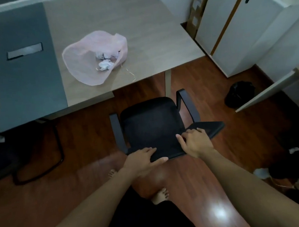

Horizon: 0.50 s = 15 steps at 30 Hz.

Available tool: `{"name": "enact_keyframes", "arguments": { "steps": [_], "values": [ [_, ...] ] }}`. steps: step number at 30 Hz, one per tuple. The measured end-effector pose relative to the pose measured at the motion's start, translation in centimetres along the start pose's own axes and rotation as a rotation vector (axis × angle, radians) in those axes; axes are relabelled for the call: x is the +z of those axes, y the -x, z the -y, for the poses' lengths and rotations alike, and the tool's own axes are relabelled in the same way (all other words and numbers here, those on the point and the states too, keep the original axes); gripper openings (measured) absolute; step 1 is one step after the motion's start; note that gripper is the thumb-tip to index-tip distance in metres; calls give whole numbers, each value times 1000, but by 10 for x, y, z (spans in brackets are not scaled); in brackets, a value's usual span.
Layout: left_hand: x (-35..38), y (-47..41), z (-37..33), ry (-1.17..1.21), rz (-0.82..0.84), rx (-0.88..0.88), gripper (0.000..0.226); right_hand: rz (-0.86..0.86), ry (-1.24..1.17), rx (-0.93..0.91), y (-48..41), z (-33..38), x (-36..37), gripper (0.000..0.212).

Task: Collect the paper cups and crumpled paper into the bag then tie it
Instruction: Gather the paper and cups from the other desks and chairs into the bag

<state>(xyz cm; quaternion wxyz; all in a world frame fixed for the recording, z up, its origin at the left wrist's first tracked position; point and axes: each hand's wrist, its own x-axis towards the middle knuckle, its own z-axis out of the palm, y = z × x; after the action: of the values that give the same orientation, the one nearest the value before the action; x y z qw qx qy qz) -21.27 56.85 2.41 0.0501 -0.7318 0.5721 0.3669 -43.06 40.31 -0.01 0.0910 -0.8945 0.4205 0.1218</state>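
A thin pink plastic bag [81,65] lies open on the grey table [148,33], its mouth gaping toward me. Crumpled white paper [106,64] sits inside it near the right side, with more crumpled pieces [105,55] just behind. A thin yellowish string [131,73] trails on the table to the bag's right. No paper cups are visible. My left hand [143,158] and my right hand [195,142] both grip the top edge of the backrest of a black office chair [151,125], well in front of the table.
A dark grey strip [29,72] with a cable hatch runs along the table's left part. White cabinets [236,27] stand at the right. A black bin bag [239,93] sits on the wooden floor. Dark clutter [294,165] lies at the right edge. Another chair's frame [39,165] is at left.
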Motion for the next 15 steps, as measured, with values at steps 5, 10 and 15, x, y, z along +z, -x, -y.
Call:
{"name": "enact_keyframes", "arguments": {
  "steps": [5,10,15],
  "values": [
    [7,2,0,-77,-174,-7,101,-113,-3,-20,-3,0,2,65],
    [2,-2,8,-62,-192,-23,104,-169,-25,-22,-15,5,4,57],
    [-17,-14,22,-43,-190,-46,108,-147,-25,-6,-40,17,-8,56]
  ]
}}
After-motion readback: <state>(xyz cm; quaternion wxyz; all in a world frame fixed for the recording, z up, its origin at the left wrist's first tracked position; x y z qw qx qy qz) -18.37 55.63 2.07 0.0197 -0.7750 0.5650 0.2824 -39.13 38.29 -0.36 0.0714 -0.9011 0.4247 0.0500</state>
